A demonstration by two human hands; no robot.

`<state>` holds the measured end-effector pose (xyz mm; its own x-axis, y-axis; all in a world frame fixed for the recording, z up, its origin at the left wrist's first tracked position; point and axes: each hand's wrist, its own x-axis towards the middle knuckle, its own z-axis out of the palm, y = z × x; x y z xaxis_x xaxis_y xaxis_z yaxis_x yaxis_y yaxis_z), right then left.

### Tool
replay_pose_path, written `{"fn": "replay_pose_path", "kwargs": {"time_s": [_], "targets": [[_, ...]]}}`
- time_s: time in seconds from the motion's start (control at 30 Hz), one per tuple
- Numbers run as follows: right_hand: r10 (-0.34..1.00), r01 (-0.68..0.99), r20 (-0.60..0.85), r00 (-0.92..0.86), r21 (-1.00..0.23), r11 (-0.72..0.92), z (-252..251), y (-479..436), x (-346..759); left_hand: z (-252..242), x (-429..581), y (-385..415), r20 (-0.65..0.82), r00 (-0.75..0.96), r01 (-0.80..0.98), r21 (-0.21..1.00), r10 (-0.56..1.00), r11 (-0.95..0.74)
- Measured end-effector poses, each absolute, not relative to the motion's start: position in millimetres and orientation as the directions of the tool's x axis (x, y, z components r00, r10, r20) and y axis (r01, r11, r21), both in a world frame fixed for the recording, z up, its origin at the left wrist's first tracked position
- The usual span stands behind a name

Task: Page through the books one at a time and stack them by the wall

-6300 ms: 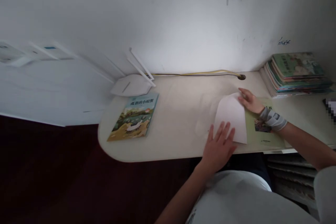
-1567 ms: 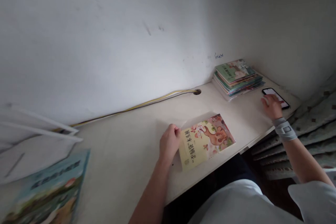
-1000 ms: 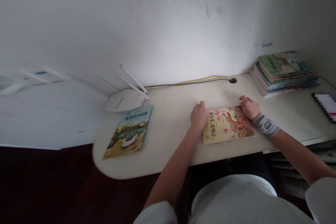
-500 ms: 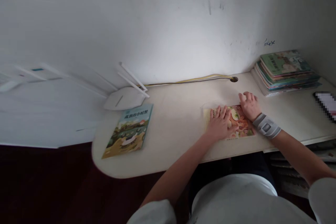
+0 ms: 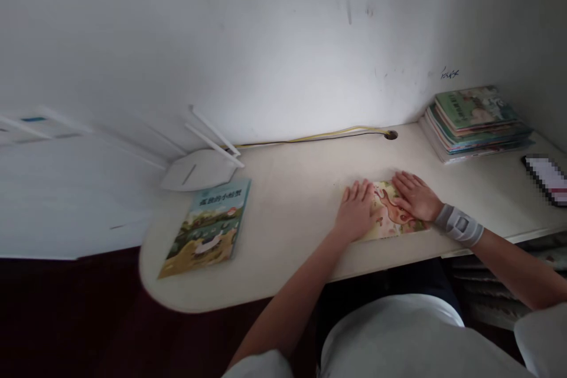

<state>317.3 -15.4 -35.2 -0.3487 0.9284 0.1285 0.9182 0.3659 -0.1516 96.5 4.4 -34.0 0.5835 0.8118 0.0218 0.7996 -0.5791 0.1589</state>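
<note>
A picture book [image 5: 390, 212] in pink and yellow tones lies on the white desk [image 5: 292, 218] in front of me. My left hand [image 5: 357, 209] rests flat over its left side, fingers stretched toward the wall. Across its upper right part lies my right hand [image 5: 416, 196], palm down with the fingers extended. Both hands touch the book and cover much of it. A grey band with a dark square sits on my right wrist.
A second picture book [image 5: 208, 230] with a blue and yellow cover lies at the left, beside a white router [image 5: 199, 170]. Cables [image 5: 310, 137] run along the wall to a desk hole [image 5: 390, 135]. At right are a book stack [image 5: 478, 124] and a phone [image 5: 547, 180].
My right hand has come down from the book's upper right edge and flattened onto it. My left hand has shifted toward the left side. The view has moved slightly.
</note>
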Motion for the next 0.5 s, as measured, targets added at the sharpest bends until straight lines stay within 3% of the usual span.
{"fn": "replay_pose_path", "kwargs": {"time_s": [0.27,0.4,0.5], "targets": [[0.968,0.998,0.25,0.017,-0.063,-0.001,-37,-22,340,-33,56,12,0.069,0.216,0.974,0.059,0.974,-0.22],[0.972,0.992,0.231,0.052,-0.123,-0.023,-37,-3,344,-30,65,24,0.125,0.214,0.969,0.101,0.969,-0.227],[0.978,0.978,0.196,0.067,-0.209,-0.025,-38,20,348,-28,72,39,0.145,0.181,0.952,0.221,0.973,-0.21]]}}
